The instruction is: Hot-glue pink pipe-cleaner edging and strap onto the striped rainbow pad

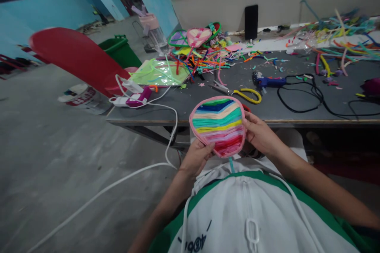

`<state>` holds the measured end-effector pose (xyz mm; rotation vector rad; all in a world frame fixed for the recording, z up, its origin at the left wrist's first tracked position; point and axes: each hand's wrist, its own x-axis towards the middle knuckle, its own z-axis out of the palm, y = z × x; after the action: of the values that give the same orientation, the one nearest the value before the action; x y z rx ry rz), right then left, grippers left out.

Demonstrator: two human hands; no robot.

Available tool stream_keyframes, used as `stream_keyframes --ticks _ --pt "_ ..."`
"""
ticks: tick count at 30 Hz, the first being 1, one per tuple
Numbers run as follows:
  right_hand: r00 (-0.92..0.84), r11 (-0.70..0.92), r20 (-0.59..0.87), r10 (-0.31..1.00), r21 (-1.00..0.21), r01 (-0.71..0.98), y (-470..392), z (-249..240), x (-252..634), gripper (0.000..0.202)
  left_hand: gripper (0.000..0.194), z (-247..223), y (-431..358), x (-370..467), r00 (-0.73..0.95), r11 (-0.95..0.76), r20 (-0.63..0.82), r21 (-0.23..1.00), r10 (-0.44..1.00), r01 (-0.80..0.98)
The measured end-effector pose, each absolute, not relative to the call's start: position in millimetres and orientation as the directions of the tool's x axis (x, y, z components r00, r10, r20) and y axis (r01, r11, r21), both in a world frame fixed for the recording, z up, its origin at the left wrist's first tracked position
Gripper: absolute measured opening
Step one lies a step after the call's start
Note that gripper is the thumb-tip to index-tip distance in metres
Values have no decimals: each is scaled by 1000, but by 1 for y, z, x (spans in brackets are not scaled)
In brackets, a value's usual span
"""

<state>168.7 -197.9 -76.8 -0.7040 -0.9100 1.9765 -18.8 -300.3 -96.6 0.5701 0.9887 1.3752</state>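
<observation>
A rounded panel of striped pipe cleaners [218, 124] with a pink fuzzy border is held up in front of my lap, by the table's front edge. My left hand [197, 156] pinches its lower left rim, thumb on the face. Around its right rim my right hand [258, 132] is closed, the thumb at the front and fingers partly hidden behind. Colourful stripes run across the panel, green and blue at the top, pink and red at the bottom. Just beyond it lie yellow-handled scissors [237, 91], and to their right a blue glue gun [270, 82] with a black cord.
Pipe-cleaner scraps [204, 63] cover the back of the grey table [184, 110]. A clear bottle [156, 33], a standing black phone [251, 22] and a purple-and-white power strip [138, 97] are there too. A white cable [118, 185] hangs to the floor. A red chair [71, 55] stands left.
</observation>
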Motion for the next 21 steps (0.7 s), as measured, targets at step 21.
stream_keyframes --ticks 21 --pt "-515 -502 -303 802 -808 -308 -221 -100 165 34 47 -117 -313 -30 -107 257 -356 822 928 -508"
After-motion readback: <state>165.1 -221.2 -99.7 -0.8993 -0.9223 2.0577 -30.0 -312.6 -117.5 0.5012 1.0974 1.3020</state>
